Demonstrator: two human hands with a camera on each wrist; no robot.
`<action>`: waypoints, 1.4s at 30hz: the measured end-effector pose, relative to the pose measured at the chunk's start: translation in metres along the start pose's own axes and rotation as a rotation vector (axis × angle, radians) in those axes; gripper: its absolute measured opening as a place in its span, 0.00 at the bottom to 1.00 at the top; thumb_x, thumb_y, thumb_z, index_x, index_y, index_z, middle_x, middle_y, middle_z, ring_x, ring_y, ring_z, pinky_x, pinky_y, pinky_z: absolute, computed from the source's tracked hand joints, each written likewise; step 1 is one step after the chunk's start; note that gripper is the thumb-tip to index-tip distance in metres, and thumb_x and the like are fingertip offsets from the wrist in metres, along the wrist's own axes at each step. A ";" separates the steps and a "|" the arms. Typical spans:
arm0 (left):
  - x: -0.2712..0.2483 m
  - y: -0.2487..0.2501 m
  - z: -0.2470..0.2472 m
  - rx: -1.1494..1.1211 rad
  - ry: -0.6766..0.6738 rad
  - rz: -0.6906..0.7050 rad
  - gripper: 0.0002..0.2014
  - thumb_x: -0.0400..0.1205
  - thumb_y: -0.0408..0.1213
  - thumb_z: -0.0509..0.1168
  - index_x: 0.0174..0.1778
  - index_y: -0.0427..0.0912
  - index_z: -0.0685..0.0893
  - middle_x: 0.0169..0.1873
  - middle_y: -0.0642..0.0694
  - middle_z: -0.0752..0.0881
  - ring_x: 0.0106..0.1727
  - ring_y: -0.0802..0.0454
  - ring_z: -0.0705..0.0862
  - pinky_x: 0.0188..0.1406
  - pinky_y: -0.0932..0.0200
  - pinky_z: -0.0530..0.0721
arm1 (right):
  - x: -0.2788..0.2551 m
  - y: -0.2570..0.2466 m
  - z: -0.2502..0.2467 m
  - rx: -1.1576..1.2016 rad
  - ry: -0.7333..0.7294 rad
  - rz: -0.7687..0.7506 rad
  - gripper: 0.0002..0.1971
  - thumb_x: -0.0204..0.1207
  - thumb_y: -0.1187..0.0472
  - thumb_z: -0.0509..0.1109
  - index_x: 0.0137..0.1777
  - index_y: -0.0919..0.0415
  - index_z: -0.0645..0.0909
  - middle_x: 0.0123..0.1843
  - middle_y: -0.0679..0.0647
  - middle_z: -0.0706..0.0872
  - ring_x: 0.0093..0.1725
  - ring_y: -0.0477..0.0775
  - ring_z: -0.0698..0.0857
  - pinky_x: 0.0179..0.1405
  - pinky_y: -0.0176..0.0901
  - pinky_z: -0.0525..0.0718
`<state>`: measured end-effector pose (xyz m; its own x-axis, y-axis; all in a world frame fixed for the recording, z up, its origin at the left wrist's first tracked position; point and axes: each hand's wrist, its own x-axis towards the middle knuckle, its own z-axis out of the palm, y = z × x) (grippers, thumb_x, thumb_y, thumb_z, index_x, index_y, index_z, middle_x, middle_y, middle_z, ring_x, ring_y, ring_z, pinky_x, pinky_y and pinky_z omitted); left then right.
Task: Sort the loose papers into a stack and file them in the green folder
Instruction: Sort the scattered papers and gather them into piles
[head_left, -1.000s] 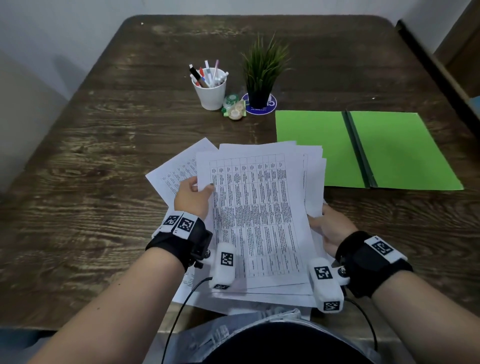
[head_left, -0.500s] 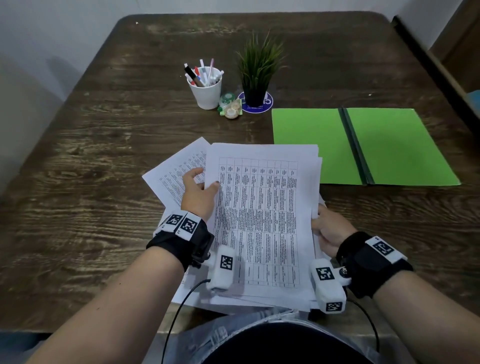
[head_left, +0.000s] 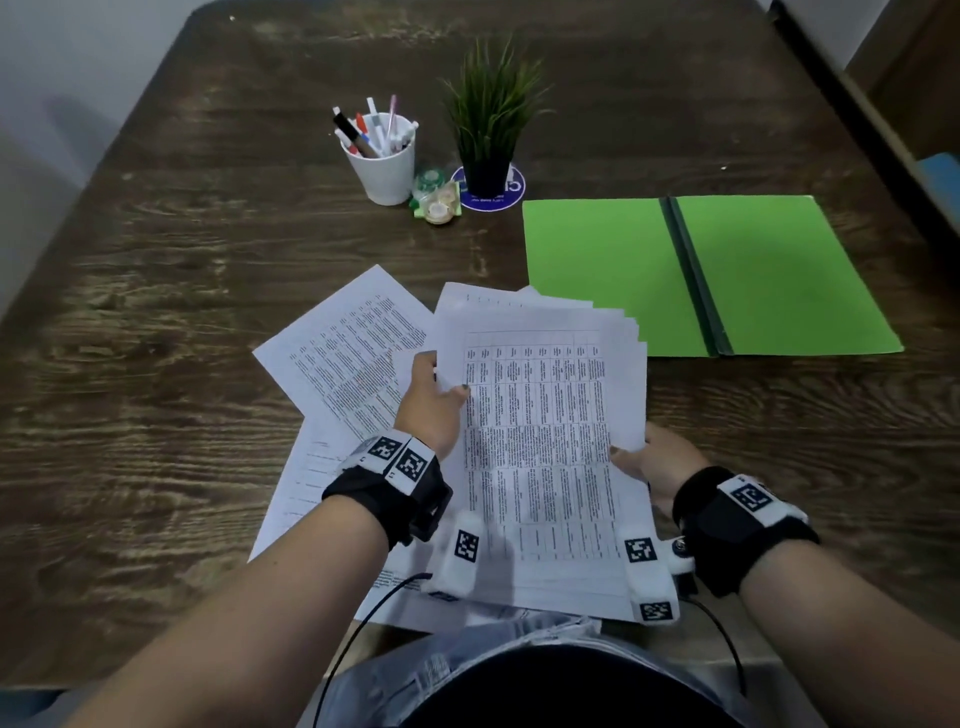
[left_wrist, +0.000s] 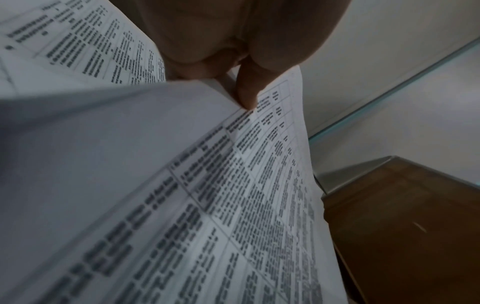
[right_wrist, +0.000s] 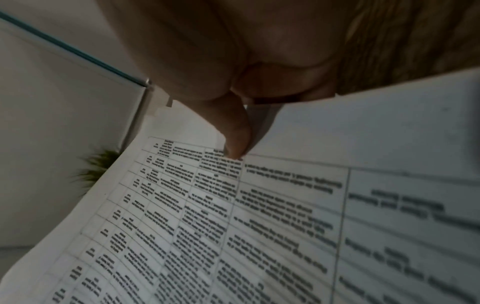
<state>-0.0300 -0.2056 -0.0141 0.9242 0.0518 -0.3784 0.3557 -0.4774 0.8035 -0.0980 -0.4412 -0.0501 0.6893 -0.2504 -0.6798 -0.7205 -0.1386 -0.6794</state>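
- The left hand (head_left: 430, 402) is pinching the left edge of the sheaf of white printed paper sheets (head_left: 540, 441), thumb (left_wrist: 245, 90) lying on the top page's table.
- The right hand (head_left: 657, 465) is gripping the sheaf's right edge, thumb (right_wrist: 233, 133) on top.
- The sheaf is being held above more loose white printed pages (head_left: 343, 358) lying on the dark wooden counter (head_left: 156, 312).
- The open green card folder (head_left: 597, 265) is lying flat just beyond, to the right.
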 end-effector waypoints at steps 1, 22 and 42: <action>0.003 -0.003 0.002 0.011 -0.048 0.001 0.19 0.84 0.34 0.60 0.71 0.46 0.67 0.53 0.48 0.82 0.48 0.49 0.80 0.43 0.61 0.73 | 0.001 0.000 -0.003 0.034 0.015 0.017 0.18 0.77 0.68 0.69 0.67 0.64 0.78 0.64 0.61 0.84 0.60 0.62 0.83 0.64 0.58 0.81; 0.050 -0.035 0.001 0.317 0.006 -0.213 0.18 0.74 0.39 0.74 0.59 0.45 0.80 0.49 0.45 0.82 0.47 0.47 0.81 0.39 0.62 0.73 | 0.065 0.026 -0.053 0.192 0.222 0.126 0.21 0.79 0.74 0.63 0.71 0.67 0.72 0.67 0.60 0.81 0.67 0.63 0.79 0.74 0.64 0.70; 0.013 -0.080 -0.106 0.481 0.363 -0.243 0.07 0.81 0.30 0.60 0.52 0.43 0.79 0.57 0.39 0.82 0.53 0.39 0.78 0.53 0.49 0.76 | 0.057 0.022 -0.058 0.181 0.174 0.070 0.22 0.78 0.73 0.65 0.72 0.67 0.71 0.71 0.69 0.78 0.62 0.63 0.80 0.72 0.66 0.73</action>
<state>-0.0315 -0.0735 -0.0344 0.8435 0.4605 -0.2765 0.5363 -0.7501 0.3869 -0.0790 -0.5146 -0.0883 0.6032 -0.4165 -0.6802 -0.7300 0.0552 -0.6812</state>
